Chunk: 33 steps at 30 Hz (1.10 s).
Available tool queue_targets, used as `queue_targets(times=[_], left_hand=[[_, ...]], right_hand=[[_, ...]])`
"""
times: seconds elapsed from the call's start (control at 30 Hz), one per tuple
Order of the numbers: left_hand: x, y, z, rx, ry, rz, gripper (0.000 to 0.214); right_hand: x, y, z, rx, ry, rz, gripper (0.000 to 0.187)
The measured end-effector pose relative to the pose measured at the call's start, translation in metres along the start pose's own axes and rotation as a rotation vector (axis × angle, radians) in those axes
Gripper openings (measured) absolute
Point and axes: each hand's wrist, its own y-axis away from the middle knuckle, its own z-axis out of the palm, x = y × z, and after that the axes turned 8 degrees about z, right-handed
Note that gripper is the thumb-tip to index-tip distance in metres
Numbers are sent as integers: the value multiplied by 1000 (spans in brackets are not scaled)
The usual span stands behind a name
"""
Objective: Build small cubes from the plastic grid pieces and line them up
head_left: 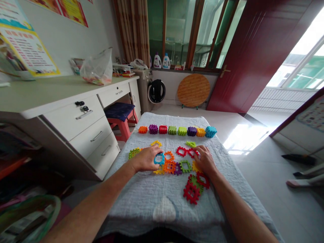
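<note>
Both hands mid-cloth; edges well apart.

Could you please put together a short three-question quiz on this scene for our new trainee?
1. True or false: the left hand rests on a blue piece.
2. How many assembled cubes stand in the far row?
3. The right hand lies nearest to: A) red pieces B) the drawer keys C) the detergent bottles.

Key: 1 true; 2 eight; 3 A.
</note>
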Motion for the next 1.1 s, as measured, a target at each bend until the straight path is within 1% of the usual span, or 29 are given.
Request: queue_targets(times=[0.1, 0.2, 0.27, 0.37, 0.4, 0.43, 0.53, 0.6, 0.7, 0.77, 0.8, 0.87, 0.93, 1.0, 1.1], left_hand=[[12, -19, 9, 65, 52, 31, 56], [25, -32, 15, 120, 118, 42, 73], [32, -36, 17, 146, 164, 41, 82], [37, -34, 18, 171, 221, 46, 90], [38, -33, 19, 178, 235, 45, 92], [38, -31, 19, 186, 246, 39, 94], [38, -27, 20, 215, 270, 22, 98], [36, -24, 21, 239, 291, 24, 98], [32, -20, 25, 298, 365, 40, 96], [29, -17, 28, 352, 480, -1, 96], [27, -16, 30, 378, 565, -50, 96], [24, -14, 32, 413, 761, -183, 85], [23, -14, 32, 401, 952, -299, 64], [24, -15, 31, 356, 1107, -357, 48], [24, -15, 32, 342, 1256, -390, 40]], right_hand=[[-8, -1, -4, 0, -4, -1, 21], [-29, -3, -15, -47, -44, -51, 20], [-48, -5, -23, -144, -114, -140, 26], [-76, -9, -28, -312, -170, -259, 55], [-83, -11, -28, -360, -159, -280, 59], [-89, -12, -27, -403, -141, -290, 60], [-101, -14, -22, -493, -84, -276, 48], [-104, -15, -20, -499, -75, -258, 44], [-104, -15, -19, -451, -88, -238, 45], [-103, -15, -19, -418, -114, -226, 46], [-103, -15, -19, -405, -133, -219, 46], [-103, -15, -19, -380, -174, -208, 46], [-104, -16, -19, -353, -202, -208, 47], [-106, -16, -17, -326, -211, -225, 48], [-107, -16, -12, -311, -196, -258, 48]])
